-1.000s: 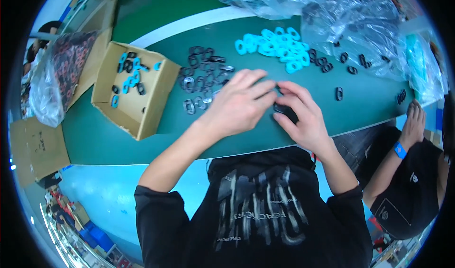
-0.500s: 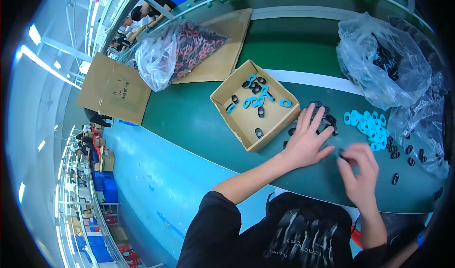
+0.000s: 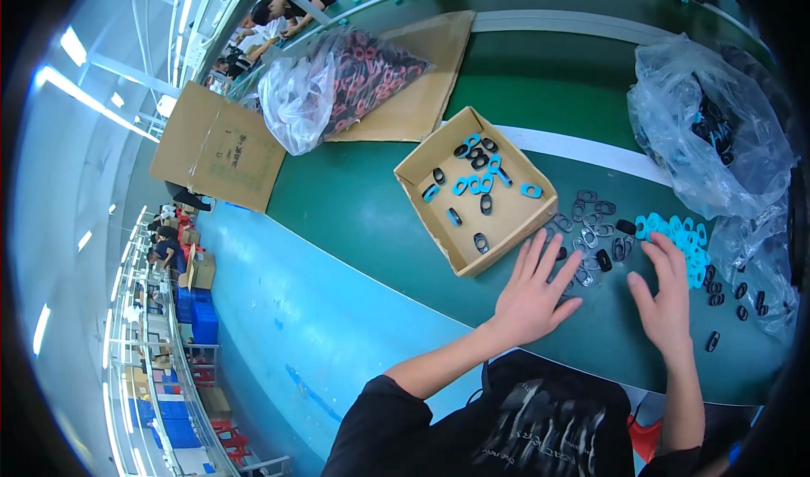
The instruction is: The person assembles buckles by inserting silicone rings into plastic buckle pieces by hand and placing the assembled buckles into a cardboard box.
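Hands at two adjoining piles of small rings: risks of mixing and scatter.
The left hand (image 3: 530, 303), fingers spread and seemingly holding nothing, reaches over the near left side of the dark rings (image 3: 603, 260) on the table (image 3: 337, 190), close to the right wall of the cardboard box (image 3: 516, 238); contact cannot be told. The right hand (image 3: 666, 304), thumb apart and no part visible in its grasp, lies at the near left side of the cyan rings (image 3: 677, 228). A broad leftward sweep of its fingers could mix colours, because a black piece (image 3: 625, 226) lies between the piles. A leftward push by the other could jam rings against the box; crowding could make pieces lift in pairs.
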A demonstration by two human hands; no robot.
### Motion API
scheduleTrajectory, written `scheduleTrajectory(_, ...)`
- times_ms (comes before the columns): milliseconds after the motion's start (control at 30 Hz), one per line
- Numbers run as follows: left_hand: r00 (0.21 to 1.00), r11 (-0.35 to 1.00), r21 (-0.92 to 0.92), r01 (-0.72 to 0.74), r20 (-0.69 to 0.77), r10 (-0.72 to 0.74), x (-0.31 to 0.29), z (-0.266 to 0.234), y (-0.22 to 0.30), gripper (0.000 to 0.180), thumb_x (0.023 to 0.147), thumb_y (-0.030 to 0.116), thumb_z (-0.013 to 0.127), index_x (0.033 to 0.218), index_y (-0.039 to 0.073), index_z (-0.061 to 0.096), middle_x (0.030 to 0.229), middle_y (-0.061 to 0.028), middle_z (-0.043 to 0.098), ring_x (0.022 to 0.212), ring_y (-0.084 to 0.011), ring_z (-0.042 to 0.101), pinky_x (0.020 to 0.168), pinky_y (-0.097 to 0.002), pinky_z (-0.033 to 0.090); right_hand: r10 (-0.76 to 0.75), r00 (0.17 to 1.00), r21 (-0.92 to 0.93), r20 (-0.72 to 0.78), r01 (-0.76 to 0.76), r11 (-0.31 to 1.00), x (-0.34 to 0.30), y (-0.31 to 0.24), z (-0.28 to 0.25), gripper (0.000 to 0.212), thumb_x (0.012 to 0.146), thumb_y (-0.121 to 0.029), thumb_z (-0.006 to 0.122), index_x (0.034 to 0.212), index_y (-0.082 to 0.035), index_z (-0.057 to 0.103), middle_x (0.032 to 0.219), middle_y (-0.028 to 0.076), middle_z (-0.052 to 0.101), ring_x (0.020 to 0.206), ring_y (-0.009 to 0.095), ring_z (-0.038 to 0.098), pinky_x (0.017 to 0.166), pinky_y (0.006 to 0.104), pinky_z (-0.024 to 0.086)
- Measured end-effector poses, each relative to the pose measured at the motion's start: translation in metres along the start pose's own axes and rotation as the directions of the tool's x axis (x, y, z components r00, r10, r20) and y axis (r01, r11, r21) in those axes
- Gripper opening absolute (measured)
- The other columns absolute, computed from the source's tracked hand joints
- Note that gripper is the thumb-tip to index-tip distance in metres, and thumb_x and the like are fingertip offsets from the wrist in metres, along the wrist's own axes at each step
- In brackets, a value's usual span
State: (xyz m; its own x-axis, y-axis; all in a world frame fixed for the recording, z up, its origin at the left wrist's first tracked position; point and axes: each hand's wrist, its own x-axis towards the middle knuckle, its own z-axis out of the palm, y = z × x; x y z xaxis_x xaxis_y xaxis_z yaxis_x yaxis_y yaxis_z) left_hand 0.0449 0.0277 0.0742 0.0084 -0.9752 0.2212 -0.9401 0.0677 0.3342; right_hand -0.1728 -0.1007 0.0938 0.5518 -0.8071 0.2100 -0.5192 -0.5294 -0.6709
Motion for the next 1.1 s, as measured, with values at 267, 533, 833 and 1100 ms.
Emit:
scheduleTrajectory(267,0.901,0.999,-0.005,-0.036,-0.433,0.030,0.002,-0.057,-0.024,0.058,0.076,0.008,0.077,0.130,-0.003,0.059,0.135,-0.0252,0.057,0.134,-0.0430,0.048,0.111,-0.0529,0.039,-0.293,0.952,-0.090,0.086,0.300,0.950,0.056,-0.017,0.060,0.070,0.083,-0.030,0.078,0.141,-0.001,0.049,0.156,0.027,0.035,0.144,0.046,0.033,0.118,0.0510,0.032)
scheduleTrajectory(533,0.564,0.666,-0.395,0.633,-0.355,-0.746,-0.008,-0.074,-0.143,0.067,0.091,0.007,0.063,0.152,-0.005,0.037,0.145,-0.0183,0.053,0.103,-0.0204,0.066,0.086,-0.0328,0.054,-0.318,0.926,-0.100,0.205,0.343,0.934,0.057,-0.034,0.097,0.068,0.087,-0.041,0.072,0.138,0.000,0.053,0.153,0.028,0.038,0.144,0.046,0.034,0.119,0.0518,0.030)
scheduleTrajectory(833,0.611,0.550,-0.774,0.313,-0.280,-0.741,0.045,-0.083,-0.176,0.042,0.090,-0.004,0.049,0.129,-0.010,0.061,0.113,-0.0132,0.071,0.096,-0.0171,0.067,0.084,-0.0285,0.053,-0.326,0.919,-0.131,0.219,0.359,0.924,0.037,-0.045,0.104,0.069,0.089,-0.045,0.070,0.138,0.000,0.054,0.151,0.028,0.041,0.146,0.044,0.033,0.120,0.0556,0.026)
scheduleTrajectory(1100,0.830,0.618,-0.745,0.252,-0.161,-0.533,0.145,-0.043,-0.141,0.043,0.090,0.004,0.052,0.131,-0.007,0.061,0.110,-0.0107,0.072,0.094,-0.0133,0.064,0.084,-0.0267,0.050,-0.359,0.928,-0.130,-0.097,0.345,0.929,0.042,-0.010,0.039,0.026,0.084,-0.020,0.074,0.102,-0.002,0.067,0.114,0.016,0.068,0.118,0.038,0.060,0.103,0.0488,0.047)
